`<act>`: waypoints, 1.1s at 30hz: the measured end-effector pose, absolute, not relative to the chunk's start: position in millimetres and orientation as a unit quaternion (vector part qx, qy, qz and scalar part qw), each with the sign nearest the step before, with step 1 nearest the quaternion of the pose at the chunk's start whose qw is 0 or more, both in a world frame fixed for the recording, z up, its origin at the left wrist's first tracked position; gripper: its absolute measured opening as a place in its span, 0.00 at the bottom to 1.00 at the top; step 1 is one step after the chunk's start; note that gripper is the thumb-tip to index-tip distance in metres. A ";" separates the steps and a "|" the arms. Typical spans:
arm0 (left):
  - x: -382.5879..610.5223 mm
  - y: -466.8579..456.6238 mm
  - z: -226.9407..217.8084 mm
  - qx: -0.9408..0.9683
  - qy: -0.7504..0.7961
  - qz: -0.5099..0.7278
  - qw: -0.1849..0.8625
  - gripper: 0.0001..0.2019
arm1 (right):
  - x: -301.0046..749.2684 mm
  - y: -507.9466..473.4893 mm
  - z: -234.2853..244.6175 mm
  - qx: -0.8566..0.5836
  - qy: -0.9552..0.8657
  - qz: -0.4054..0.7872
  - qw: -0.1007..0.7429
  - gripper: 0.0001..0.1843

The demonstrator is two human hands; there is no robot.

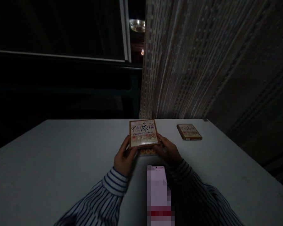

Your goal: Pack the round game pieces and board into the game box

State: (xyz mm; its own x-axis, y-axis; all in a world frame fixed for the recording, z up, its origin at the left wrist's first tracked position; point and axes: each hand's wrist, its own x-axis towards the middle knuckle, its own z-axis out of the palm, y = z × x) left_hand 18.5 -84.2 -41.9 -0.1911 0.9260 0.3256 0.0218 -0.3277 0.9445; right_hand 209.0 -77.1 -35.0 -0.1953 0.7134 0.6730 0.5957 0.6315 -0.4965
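Between my two hands is a square Chinese chess box (143,134), its printed face tilted towards me. My left hand (124,158) grips the left edge, fingers behind and thumb along the bottom corner. On the opposite side, my right hand (169,153) closes round the lower right edge. Just below the box shows a row of round chess pieces (148,151), partly hidden by the box and my right hand. Whether I hold the whole box or only its lid, I cannot tell. A lit phone (158,185), its screen blurred out, lies nearer to me, between my forearms.
A second Chinese chess box (189,132) lies flat at the back right of the white table (73,163). Beyond the table's far edge hangs a string curtain (179,62) on the right. A dark framed window or panel (56,28) stands at the left.
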 end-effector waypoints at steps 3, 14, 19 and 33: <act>17.9 -82.1 -44.3 0.535 0.460 0.621 0.341 0.30 | 209.9 -76.7 -35.2 -0.417 -0.771 0.056 0.478 0.28; 19.7 -76.9 -22.2 0.569 0.472 0.592 0.322 0.25 | 217.3 -76.9 -29.2 -0.425 -0.756 0.076 0.492 0.30; 20.2 -65.5 2.7 0.604 0.465 0.574 0.297 0.24 | 224.7 -73.2 -15.7 -0.438 -0.756 0.078 0.481 0.29; 23.9 -27.1 53.0 0.617 0.467 0.559 0.297 0.20 | 232.6 -54.0 38.4 -0.509 -0.751 0.019 0.421 0.23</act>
State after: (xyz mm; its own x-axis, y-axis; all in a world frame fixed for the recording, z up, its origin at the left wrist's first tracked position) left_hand 23.9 -27.1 53.0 -0.0615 0.9088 0.4126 0.2442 -0.3871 0.8891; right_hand 232.6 -54.0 38.4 -0.1280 0.7795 0.6131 0.7482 0.4817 -0.4562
